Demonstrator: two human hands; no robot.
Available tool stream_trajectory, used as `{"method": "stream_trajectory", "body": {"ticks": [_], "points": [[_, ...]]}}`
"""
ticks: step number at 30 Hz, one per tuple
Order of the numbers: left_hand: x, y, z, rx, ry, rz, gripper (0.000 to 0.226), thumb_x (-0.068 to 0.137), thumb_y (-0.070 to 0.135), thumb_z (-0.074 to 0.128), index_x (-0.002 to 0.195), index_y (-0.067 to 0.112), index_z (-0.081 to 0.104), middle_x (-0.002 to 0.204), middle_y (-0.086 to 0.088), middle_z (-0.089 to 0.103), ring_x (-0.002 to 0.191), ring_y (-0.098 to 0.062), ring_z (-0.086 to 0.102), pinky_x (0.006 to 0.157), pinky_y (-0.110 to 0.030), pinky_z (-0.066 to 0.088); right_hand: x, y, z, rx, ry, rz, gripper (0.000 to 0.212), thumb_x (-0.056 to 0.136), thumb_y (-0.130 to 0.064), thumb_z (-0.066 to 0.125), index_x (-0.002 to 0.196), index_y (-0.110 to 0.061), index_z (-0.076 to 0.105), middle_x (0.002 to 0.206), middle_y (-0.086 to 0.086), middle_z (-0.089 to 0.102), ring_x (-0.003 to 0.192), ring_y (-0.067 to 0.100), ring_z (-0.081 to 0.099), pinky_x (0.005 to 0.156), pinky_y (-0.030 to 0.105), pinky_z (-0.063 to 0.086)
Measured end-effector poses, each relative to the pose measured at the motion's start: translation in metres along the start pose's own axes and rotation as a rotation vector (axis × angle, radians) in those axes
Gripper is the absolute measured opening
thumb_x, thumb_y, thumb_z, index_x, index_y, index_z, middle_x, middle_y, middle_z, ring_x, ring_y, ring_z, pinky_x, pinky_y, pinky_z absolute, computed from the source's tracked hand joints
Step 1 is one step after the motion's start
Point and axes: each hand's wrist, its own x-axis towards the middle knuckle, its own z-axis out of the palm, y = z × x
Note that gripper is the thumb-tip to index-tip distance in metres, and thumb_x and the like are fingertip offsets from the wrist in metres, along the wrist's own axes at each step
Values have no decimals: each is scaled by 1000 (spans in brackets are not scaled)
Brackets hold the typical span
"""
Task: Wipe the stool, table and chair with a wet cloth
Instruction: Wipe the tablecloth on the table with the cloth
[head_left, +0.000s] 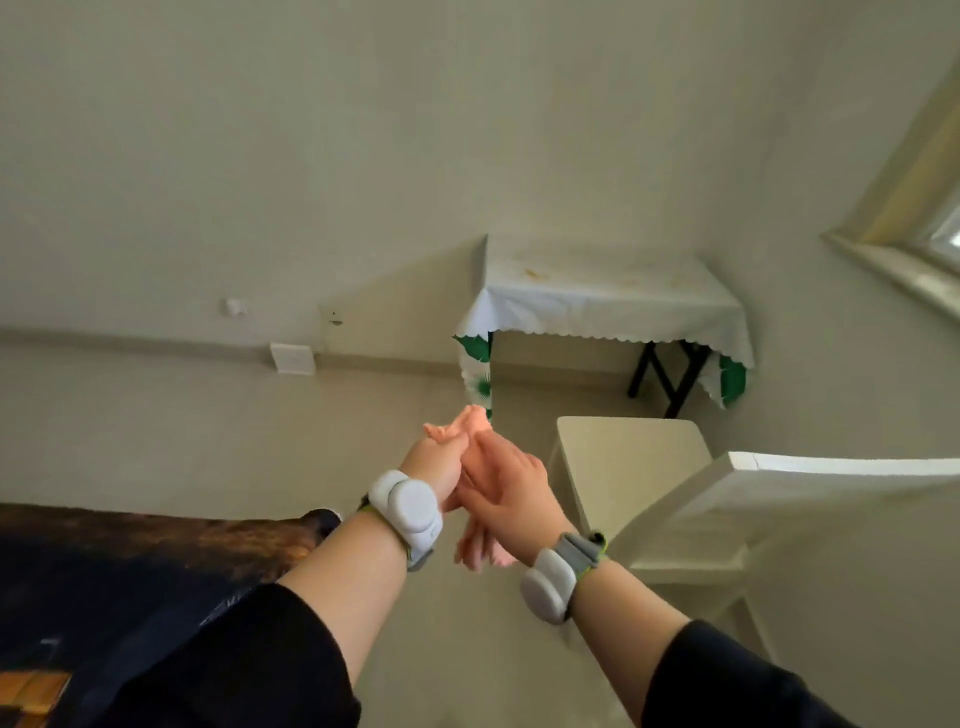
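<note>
Two arms in dark sleeves (234, 660) reach forward, hands meeting mid-air. The left hand (434, 460) curls its fingers round the upper end of a crumpled peach-pink cloth (462, 422). The right hand (511, 491), knuckles up, grips the cloth's middle, and its tail hangs below. Beyond them stand a white-draped table (597, 291), a white square-topped stool (623, 457) and a white wooden chair (831, 470).

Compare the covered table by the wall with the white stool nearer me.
The table wears a white tablecloth with scalloped edges and green leaf print; the stool is bare. The table's legs are black and crossed; the stool's visible leg is white. The table's top shows yellowish stains; the stool's looks plain. Both have pale, flat, rectangular tops.
</note>
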Motion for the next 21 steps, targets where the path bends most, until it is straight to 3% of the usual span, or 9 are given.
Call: {"method": "stream_trajectory", "body": {"ticks": [2, 4, 6, 10, 12, 15, 21], "points": [[27, 20, 31, 12, -48, 12, 24, 92, 33, 55, 83, 12, 64, 97, -18, 67, 90, -30, 66, 92, -51, 51, 31, 23, -21, -6, 14, -11, 71, 83, -49, 61, 144, -32, 31, 150, -12, 32, 137, 18, 27, 111, 30, 26], [54, 37, 55, 47, -103, 14, 29, 92, 37, 54, 104, 13, 66, 104, -11, 67, 91, -26, 66, 93, -45, 50, 59, 43, -40, -3, 48, -6, 80, 81, -51, 63, 148, -31, 24, 155, -13, 23, 139, 18, 26, 112, 31, 27], [74, 50, 72, 72, -146, 37, 36, 92, 39, 55, 118, 16, 63, 113, -11, 67, 102, -28, 65, 98, -47, 48, 83, 56, -57, -24, 89, -39, 83, 81, -52, 64, 149, -28, 23, 155, -12, 22, 140, 17, 27, 113, 35, 27], [119, 78, 98, 78, -138, 29, 32, 91, 36, 57, 116, 16, 63, 114, -10, 67, 102, -26, 65, 93, -43, 52, 137, 76, -79, -12, 104, -73, 81, 82, -45, 66, 148, -28, 22, 156, -10, 22, 143, 11, 22, 116, 34, 23], [145, 88, 105, 77, -125, 4, 31, 91, 34, 58, 113, 13, 63, 112, -12, 68, 100, -27, 66, 87, -42, 54, 162, 83, -82, 44, 96, -36, 80, 82, -39, 67, 148, -32, 22, 155, -11, 22, 140, 8, 25, 113, 28, 26], [177, 98, 105, 64, -154, -25, 32, 90, 31, 60, 115, 11, 62, 110, -15, 68, 101, -29, 66, 84, -44, 56, 194, 93, -81, 90, 86, 23, 74, 83, -32, 64, 146, -38, 25, 149, -13, 31, 129, -3, 35, 97, 5, 26], [299, 134, 90, 112, -263, -20, 28, 86, 31, 64, 109, 15, 64, 107, -9, 70, 88, -19, 68, 68, -29, 53, 308, 103, -73, 65, 149, 106, 65, 82, -16, 54, 139, -42, 36, 129, -10, 52, 107, -3, 49, 78, -6, 30]]}}
